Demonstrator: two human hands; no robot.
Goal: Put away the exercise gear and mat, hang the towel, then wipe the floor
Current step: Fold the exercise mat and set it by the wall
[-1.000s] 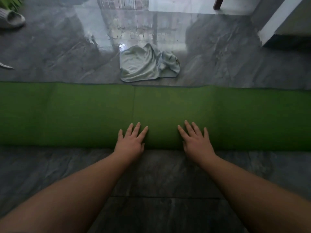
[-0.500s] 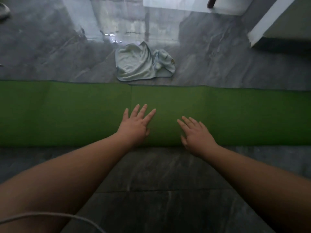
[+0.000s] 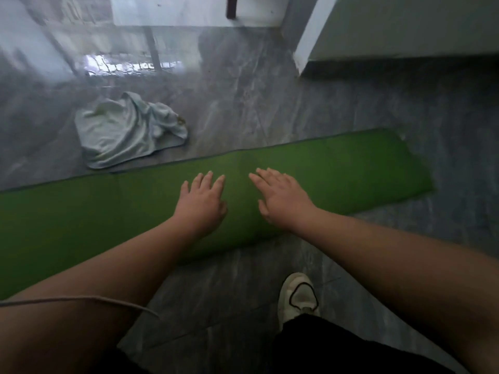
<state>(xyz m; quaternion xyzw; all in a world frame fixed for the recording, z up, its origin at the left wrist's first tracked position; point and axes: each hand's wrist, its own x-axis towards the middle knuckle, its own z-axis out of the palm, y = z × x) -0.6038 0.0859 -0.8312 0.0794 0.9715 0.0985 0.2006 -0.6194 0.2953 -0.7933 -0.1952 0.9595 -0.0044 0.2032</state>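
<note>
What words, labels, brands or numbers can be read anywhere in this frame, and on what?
None can be read.
Mat: plain green, no print visible.
Towel: a small yellowish mark at its right edge, too blurred to tell whether it is a label.
Shoe: dark trim only, no legible brand.

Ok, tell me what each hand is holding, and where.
Nothing is gripped. The left hand and right hand lie flat, fingers straight, on top of the rolled mat.
</note>
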